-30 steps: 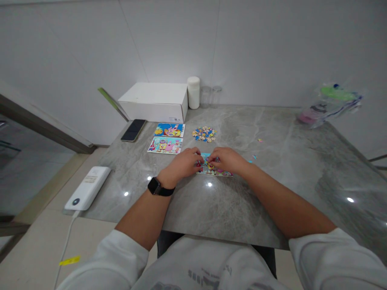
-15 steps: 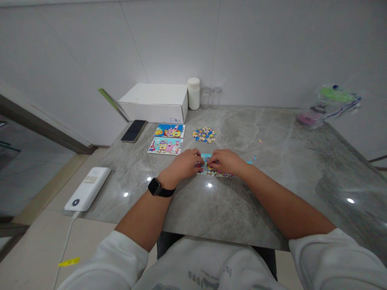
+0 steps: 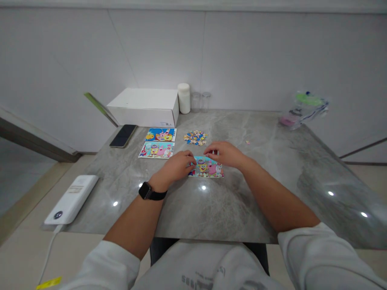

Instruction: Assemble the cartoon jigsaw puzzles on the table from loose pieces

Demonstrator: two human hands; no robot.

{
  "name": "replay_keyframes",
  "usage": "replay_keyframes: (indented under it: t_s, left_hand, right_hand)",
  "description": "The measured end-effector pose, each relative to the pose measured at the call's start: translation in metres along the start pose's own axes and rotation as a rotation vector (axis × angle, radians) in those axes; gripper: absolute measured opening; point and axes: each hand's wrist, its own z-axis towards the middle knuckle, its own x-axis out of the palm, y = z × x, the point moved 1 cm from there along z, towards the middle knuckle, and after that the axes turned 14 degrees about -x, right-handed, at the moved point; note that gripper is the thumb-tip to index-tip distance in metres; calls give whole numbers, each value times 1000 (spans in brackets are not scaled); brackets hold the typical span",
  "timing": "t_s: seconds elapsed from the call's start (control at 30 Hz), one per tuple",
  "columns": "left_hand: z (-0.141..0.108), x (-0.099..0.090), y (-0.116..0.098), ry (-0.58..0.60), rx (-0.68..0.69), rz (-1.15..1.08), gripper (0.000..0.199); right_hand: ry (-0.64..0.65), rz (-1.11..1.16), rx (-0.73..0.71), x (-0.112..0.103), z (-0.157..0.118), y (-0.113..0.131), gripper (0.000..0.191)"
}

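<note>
A small colourful cartoon puzzle point(image 3: 208, 168) lies flat on the grey marbled table. My left hand point(image 3: 180, 165), with a black watch on its wrist, has its fingers bent together on the puzzle's left end and covers that part. Just over the far edge of the puzzle is my right hand point(image 3: 224, 154), its thumb and fingers bent but apart, with nothing visible between them. Beyond the hands is a pile of loose puzzle pieces point(image 3: 196, 137). Two picture cards, an upper one point(image 3: 161, 134) and a lower one point(image 3: 156, 150), lie to the left of the pile.
A phone point(image 3: 123, 136), a white box point(image 3: 145, 106), a white bottle point(image 3: 184, 98) and two clear glasses stand or lie at the back left. A plastic bag point(image 3: 304, 110) is at the back right, a stray piece point(image 3: 248, 142) nearer, a corded white power bank point(image 3: 71, 199) at the left edge.
My right hand has moved off the middle of the puzzle to its far edge, showing more of the picture. My left hand stays at the left end. The whole view has shifted slightly.
</note>
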Motion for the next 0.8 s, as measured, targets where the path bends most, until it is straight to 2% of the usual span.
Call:
replay_keyframes:
  t_s: [0.13, 0.23, 0.3, 0.4, 0.5, 0.8]
  left_hand:
    - [-1, -4, -5, -82, 2, -57, 22]
    - [0, -4, -3, -157, -9, -95, 20]
    - [1, -4, -1, -194, -27, -108, 20]
    - [2, -3, 0, -227, -55, -118, 20]
    - [3, -2, -1, -240, -89, -121, 22]
    - [4, 4, -1, -278, -141, -169, 26]
  right_hand:
    - [-179, -71, 143, -51, -24, -14, 21]
    - [-207, -179, 246, -67, -57, -37, 23]
    - [-186, -259, 315, -64, -82, -56, 22]
    - [-115, -293, 415, -47, -116, -79, 19]
    - [-113, -247, 398, -30, -135, -87, 18]
    - [78, -240, 265, -10, -133, -76, 19]
